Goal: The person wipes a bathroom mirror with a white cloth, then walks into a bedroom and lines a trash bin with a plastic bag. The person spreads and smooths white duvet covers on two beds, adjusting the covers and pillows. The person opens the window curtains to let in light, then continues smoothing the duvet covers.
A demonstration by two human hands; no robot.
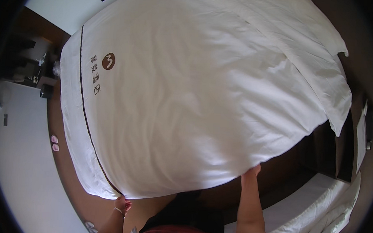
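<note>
A large white duvet (174,109) spreads across the bed before me. Along its left end runs a thin dark stripe (84,104), and beside that sit a round brown emblem (108,61) and printed writing. My left hand (123,203) pinches the duvet's near edge where the stripe reaches it; a pale band circles the wrist. Farther right along the same edge, my right hand (253,170) grips the duvet, its fingers mostly hidden by the cloth. Between the hands the edge hangs in a curve above the dark floor area and my legs.
A second bed with white linen (315,207) lies at the lower right, beyond it a bedside cabinet (346,145). Pink slippers (55,143) and pale slippers (91,228) rest along the left wall. A black bin (46,91) stands farther back, near a cluttered shelf (32,65).
</note>
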